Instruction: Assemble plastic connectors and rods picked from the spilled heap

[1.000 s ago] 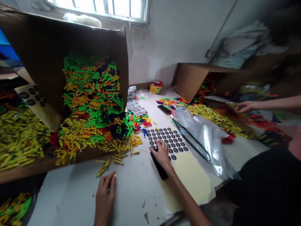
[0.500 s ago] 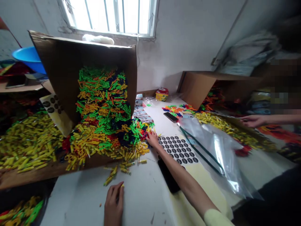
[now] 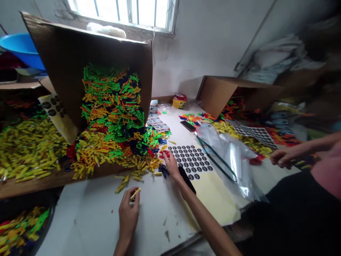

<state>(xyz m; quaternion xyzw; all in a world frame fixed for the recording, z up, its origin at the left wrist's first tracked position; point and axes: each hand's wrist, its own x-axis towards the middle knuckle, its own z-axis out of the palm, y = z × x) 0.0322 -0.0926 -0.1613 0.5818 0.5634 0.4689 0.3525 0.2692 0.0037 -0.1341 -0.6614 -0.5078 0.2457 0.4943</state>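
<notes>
My left hand (image 3: 128, 208) is over the white table near its front, closed in a pinch on a small yellow tube (image 3: 135, 193). At the right end of the piles my right hand (image 3: 172, 165) has its fingers closed on a red plastic piece (image 3: 164, 154). Dark blue plastic pieces (image 3: 163, 170) lie just under that hand. Beside it are loose green and orange pieces (image 3: 153, 138) and a heap of yellow tubes (image 3: 141, 165). Behind them a tipped cardboard box (image 3: 90, 46) spills green, orange, yellow and blue plastic pieces (image 3: 114, 103).
Right of my forearm lie a sheet of round black stickers (image 3: 190, 160), a black phone (image 3: 188, 179), clear plastic bags (image 3: 239, 160) and a green strap (image 3: 218, 160). A co-worker's hand (image 3: 285, 156) is at the right. A dark tub (image 3: 49, 217) of pieces stands lower left.
My right hand has drawn back from the pile with the red piece, and dark blue pieces now lie by it. The yellow tube in my left hand shows more. The co-worker's hand has moved nearer.
</notes>
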